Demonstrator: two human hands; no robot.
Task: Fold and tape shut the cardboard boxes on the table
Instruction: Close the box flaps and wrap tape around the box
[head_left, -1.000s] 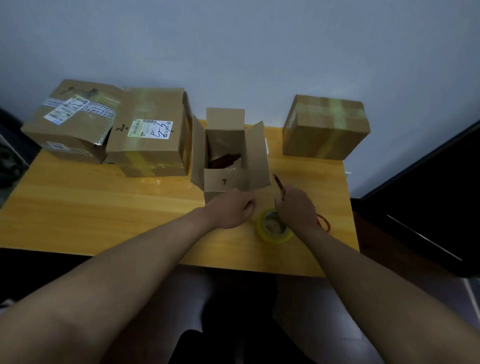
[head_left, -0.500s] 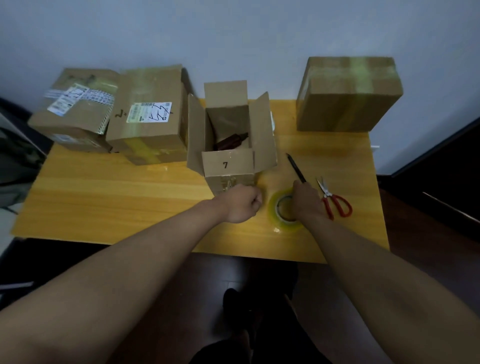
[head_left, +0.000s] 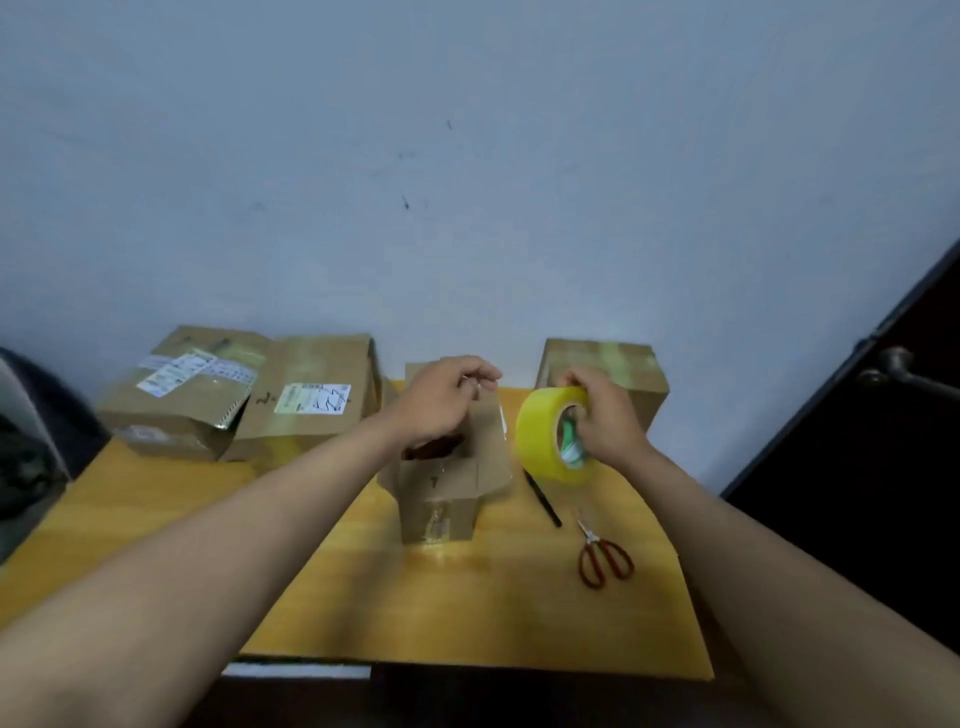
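R hand (head_left: 605, 415) grips tape roll (head_left: 545, 431) above open box (head_left: 441, 488); L hand (head_left: 441, 400) pinches the tape's loose end, fingers curled.

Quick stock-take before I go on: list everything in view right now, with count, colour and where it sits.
Open brown cardboard box: one, table centre, flaps up, dark item inside.
Taped brown cardboard boxes: three; two at back left, one bearing several labels, one bearing a single white label; one at back right.
Yellow roll of packing tape: one, held above the table, right of the open box.
Black pen: one, on the table right of the open box.
Red-handled scissors: one pair, near the pen.
Yellow wooden table: one.
Left hand: above the open box, pinching the tape's free end.
Right hand: grips the roll.
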